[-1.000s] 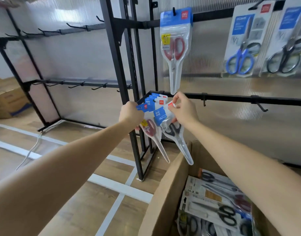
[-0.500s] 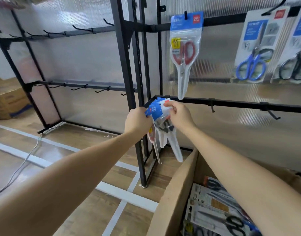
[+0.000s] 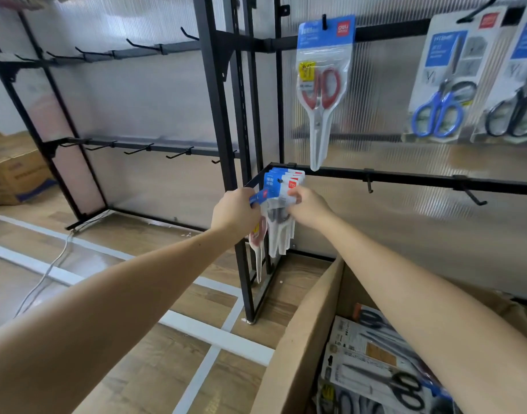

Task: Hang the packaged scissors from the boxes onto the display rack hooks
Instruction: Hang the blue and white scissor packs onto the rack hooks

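Several packs (image 3: 281,186) were hung on the lower rail's corner hook; both hands, left hand (image 3: 234,211) and right hand (image 3: 308,207), were clamped on them. Many packs remained in the box (image 3: 298,339).

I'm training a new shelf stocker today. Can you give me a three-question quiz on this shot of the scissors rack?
1. True or false: both hands grip scissors packs at the lower rail's leftmost hook.
2. What handle colour has the pack alone on the upper rail's left hook? A) red B) green C) yellow
3. Fill in: unhung stock lies in a ___ box, bottom right.

Key
1. True: left hand and right hand grip the bunch of scissors packs on the lower rail.
2. A: red-handled scissors pack.
3. Cardboard: cardboard box.
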`<state>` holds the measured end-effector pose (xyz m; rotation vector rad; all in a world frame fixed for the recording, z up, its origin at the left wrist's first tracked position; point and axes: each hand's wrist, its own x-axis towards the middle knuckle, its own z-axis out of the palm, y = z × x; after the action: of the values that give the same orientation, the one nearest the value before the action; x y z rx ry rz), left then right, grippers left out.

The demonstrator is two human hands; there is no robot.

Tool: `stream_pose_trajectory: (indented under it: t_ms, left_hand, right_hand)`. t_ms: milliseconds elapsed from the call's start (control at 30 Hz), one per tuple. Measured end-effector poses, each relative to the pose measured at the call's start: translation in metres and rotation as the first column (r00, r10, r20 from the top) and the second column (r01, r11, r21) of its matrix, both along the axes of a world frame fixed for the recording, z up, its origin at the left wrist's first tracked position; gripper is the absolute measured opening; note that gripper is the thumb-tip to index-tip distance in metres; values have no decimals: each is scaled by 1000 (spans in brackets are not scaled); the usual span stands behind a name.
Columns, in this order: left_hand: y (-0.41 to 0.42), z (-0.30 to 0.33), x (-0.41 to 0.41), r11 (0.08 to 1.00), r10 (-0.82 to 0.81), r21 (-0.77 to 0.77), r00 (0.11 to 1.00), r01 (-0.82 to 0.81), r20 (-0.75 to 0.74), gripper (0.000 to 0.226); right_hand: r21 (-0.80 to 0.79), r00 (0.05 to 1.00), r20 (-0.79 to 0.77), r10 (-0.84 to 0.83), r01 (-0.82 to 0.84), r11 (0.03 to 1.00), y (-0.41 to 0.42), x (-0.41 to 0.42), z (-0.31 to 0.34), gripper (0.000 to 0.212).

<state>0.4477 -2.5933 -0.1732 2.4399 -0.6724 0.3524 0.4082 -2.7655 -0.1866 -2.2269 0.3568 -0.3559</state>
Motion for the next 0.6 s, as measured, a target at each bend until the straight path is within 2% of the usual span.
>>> stream_pose_trajectory:
  t_ms: [100,233,467,600]
  left_hand:
    - [-5,-2,-3,996,-93,15,996,92,20,12]
    - [-14,-2,-7,978,-209,-23,977,209,-44,31]
    - [-33,16,-26,953,-165,-251,986,168,31,20]
    - [-49,36,-33,922,-109,-349,977,168,181,29]
  right_hand:
    - [18,999,-25,44,-44,999,-3,-10,0,38]
    - [168,980,73,187,-197,966,-5,-27,4,23]
    - [114,948,317,33,-72,991,-8,-47,21,12]
    - [111,856,500,-133,89,990,-4,-58,40,28]
